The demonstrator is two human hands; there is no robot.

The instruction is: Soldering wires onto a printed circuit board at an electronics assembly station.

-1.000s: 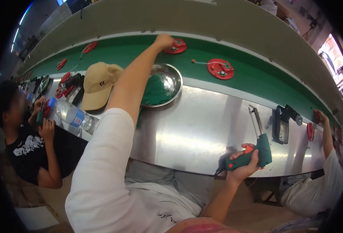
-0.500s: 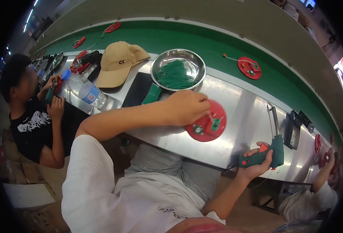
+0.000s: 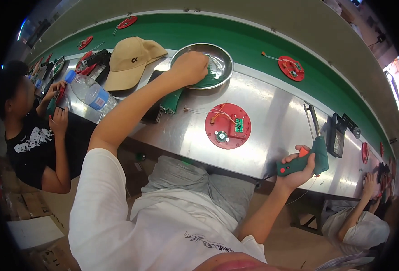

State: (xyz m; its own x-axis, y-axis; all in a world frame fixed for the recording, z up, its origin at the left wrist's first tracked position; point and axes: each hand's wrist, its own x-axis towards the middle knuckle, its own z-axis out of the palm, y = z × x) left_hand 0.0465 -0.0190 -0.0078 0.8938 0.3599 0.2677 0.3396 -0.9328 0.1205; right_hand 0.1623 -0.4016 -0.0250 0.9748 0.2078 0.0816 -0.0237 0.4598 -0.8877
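Observation:
My left hand [image 3: 191,67] reaches into a round steel bowl [image 3: 229,67], its curled fingers down among thin green wires [image 3: 215,77]; the fingertips are hidden. My right hand [image 3: 298,177] is wrapped round the grip of a green soldering gun [image 3: 320,156] with an orange trigger, its long tip pointing up and away. Between my hands, a red round plate [image 3: 217,118] lies on the bench, carrying a small green circuit board [image 3: 239,125], a round metal part [image 3: 221,136] and thin leads. Next to the bowl lies a green bundle [image 3: 170,101] with cut ends.
A beige cap [image 3: 126,63] and a clear water bottle [image 3: 88,91] stand left on the steel bench [image 3: 271,117]. More red plates [image 3: 291,68] lie on the green back strip. A black case [image 3: 336,135] sits right of the soldering gun. Co-workers [image 3: 37,131] sit at both sides.
My left hand has left the red plate and moved up and left into the bowl. The plate now lies uncovered. My right hand still holds the soldering gun.

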